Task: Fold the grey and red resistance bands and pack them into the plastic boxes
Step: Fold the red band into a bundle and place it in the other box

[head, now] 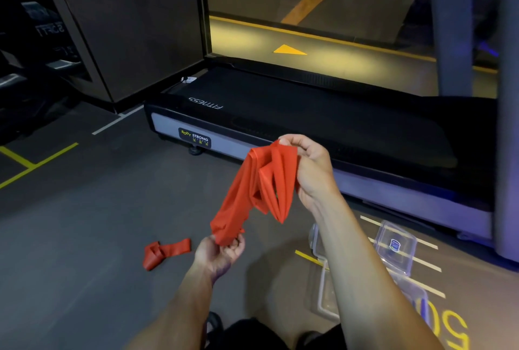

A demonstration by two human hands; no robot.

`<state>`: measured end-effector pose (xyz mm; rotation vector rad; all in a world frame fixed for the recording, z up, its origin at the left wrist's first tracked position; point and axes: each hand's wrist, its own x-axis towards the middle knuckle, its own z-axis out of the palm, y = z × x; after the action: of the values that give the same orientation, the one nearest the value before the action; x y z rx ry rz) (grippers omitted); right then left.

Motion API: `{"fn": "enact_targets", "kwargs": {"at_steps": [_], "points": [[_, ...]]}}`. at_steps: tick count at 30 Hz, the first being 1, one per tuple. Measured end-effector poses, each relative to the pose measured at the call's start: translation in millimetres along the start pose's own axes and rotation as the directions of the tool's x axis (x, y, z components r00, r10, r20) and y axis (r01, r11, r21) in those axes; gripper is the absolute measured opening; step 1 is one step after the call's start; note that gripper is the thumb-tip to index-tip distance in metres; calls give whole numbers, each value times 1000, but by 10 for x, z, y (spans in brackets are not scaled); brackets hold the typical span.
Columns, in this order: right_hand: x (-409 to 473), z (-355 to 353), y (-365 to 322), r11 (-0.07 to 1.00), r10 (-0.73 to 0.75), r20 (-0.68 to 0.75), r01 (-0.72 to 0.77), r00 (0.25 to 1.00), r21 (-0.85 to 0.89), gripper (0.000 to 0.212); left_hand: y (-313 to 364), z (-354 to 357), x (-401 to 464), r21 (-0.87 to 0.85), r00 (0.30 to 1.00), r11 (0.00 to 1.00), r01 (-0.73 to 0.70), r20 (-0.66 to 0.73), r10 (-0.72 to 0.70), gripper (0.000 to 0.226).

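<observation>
dark shorts [252, 332] at the bottom edge, two bare forearms reaching out over them. up front, the right hand [309, 169] is raised, thumb and fingers pinched on the top of a red resistance band [252, 192], which hangs in several gathered loops. down lower, the left hand [222, 251] is closed around the bottom end of that same band, so it runs at a slant between the two hands, clear of the floor [84, 223]. on the grey floor to the left lies a second red band [163, 252], bunched and knotted-looking at one end, well apart from both hands. over on the right, beneath the right forearm, clear plastic boxes [325, 293] sit on the floor, with a clear lid [396, 248] carrying a small blue label just beside them; how many boxes, i cannot tell, the arm hides part. beyond the hands, a black treadmill [309, 119] with a "body strong" badge.
</observation>
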<state>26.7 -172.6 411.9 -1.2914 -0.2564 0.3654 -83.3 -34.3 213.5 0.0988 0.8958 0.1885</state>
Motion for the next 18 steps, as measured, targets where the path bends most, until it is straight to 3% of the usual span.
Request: {"fn": "enact_targets", "kwargs": {"at_steps": [3, 5, 9, 12, 15, 17, 18], "points": [[-1, 1, -32, 1000, 7, 15, -7, 1000, 22, 10, -91, 7, 18, 54, 995, 997, 53, 84, -57, 27], [-3, 8, -43, 999, 8, 36, -9, 999, 31, 9, -164, 7, 7, 187, 984, 978, 93, 131, -119, 29], [-12, 33, -48, 1000, 16, 57, -17, 998, 17, 8, -290, -30, 30, 381, 980, 914, 140, 79, -183, 14], [-2, 27, -38, 1000, 15, 68, -15, 998, 12, 8, -342, -40, 72, 467, 977, 870, 158, 54, -206, 15], [6, -3, -46, 999, 21, 75, -23, 997, 24, 7, -348, -52, 106, 404, 981, 905, 135, 73, -179, 20], [13, -41, -61, 999, 23, 54, -24, 998, 30, 7, -321, -26, 71, 266, 986, 960, 89, 114, -123, 15], [19, -63, -66, 999, 25, 39, -27, 999, 30, 7, -295, -13, 43, 173, 984, 983, 58, 153, -85, 24]]}}
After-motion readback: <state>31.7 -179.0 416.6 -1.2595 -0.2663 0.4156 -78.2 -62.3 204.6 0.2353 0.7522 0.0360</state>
